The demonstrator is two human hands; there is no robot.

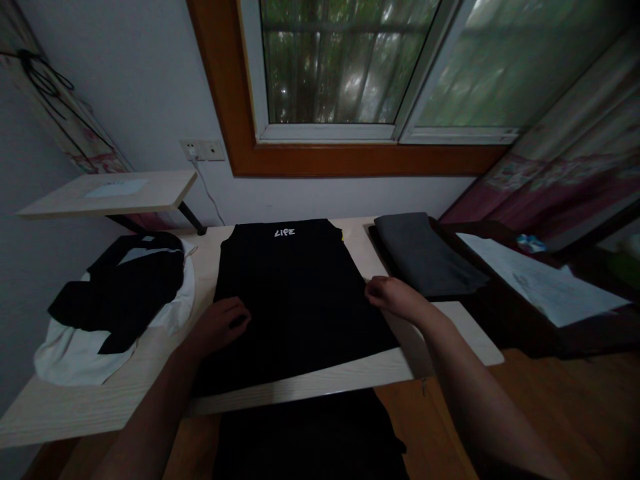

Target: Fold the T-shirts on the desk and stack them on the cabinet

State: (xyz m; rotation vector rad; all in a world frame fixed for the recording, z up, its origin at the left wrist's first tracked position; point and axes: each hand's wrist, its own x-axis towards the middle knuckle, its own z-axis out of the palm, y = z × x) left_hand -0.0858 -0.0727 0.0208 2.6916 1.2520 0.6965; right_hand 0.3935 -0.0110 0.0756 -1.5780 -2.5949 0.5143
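A black garment (295, 293), looking like a sleeveless top, lies flat on the table with white markings near its far end. My left hand (225, 323) rests over the garment's left side, its fingers loosely curled with a dark gap between thumb and forefinger. At the garment's right edge, my right hand (390, 295) has its fingers pressed together on the cloth. A small yellow spot shows at the far right corner of the garment.
On the left of the pale table (125, 400) lies a black and white cloth bundle (135, 293), below a small raised shelf (165, 187). Folded grey fabric (425, 250) sits at the right. Farther right is a large white sheet (540, 280). A window stands behind.
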